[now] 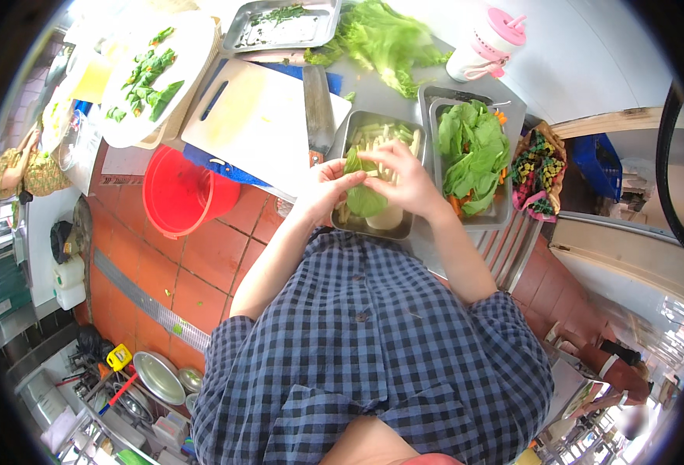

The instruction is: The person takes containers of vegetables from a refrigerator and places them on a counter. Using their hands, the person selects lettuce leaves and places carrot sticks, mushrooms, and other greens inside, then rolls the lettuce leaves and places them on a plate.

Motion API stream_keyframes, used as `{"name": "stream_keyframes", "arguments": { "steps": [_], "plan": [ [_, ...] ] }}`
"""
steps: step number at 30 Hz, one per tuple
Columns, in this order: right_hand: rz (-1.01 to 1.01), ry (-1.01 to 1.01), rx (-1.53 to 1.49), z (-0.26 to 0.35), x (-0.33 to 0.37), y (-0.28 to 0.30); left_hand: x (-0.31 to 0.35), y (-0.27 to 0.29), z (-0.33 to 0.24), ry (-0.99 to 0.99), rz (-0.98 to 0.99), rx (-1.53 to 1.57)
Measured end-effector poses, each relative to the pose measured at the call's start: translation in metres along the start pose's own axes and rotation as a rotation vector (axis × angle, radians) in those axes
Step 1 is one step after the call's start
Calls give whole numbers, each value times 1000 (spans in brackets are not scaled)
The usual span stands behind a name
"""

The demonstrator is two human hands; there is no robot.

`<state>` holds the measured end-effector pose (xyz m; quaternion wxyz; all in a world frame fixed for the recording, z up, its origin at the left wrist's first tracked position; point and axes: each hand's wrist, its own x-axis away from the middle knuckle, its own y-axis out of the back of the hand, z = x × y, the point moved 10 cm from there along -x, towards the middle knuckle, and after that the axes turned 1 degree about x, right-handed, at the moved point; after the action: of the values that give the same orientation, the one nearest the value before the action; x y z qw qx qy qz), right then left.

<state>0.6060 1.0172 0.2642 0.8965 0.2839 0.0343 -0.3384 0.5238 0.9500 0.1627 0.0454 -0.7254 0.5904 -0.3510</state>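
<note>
Over a metal tray (418, 155) of pale green cut stems (381, 133), my two hands come together on a green leaf (366, 201). My left hand (328, 186) pinches it from the left between thumb and fingers. From the other side, my right hand (404, 180) grips its stalk, fingers bent over the tray. A white rounded piece (385, 218) lies in the tray's near end. Just right stands a second metal tray (498, 219), heaped with leafy greens (472, 155) over orange strips. Left of my hands, a cleaver (319, 108) lies along the cutting board's (241, 116) right edge.
Loose lettuce (381, 43) lies at the back, beside a shallow metal tray (237, 35) with green bits. A pink-lidded tumbler (488, 46) stands back right. Farther left is a white oval dish (117, 85) of greens. Below the counter's left part sits a red bucket (173, 203).
</note>
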Motion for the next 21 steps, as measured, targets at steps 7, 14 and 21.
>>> {"name": "stream_keyframes", "arguments": {
  "steps": [7,14,21],
  "plan": [
    [-21,15,504,-65,-37,28,6,14,-5,-126,-51,165],
    [366,-48,958,-82,-64,-19,8,25,-4,-135,-93,151],
    [523,-53,1034,-87,-73,-35,12,28,-1,-93,-109,160]
  ]
}}
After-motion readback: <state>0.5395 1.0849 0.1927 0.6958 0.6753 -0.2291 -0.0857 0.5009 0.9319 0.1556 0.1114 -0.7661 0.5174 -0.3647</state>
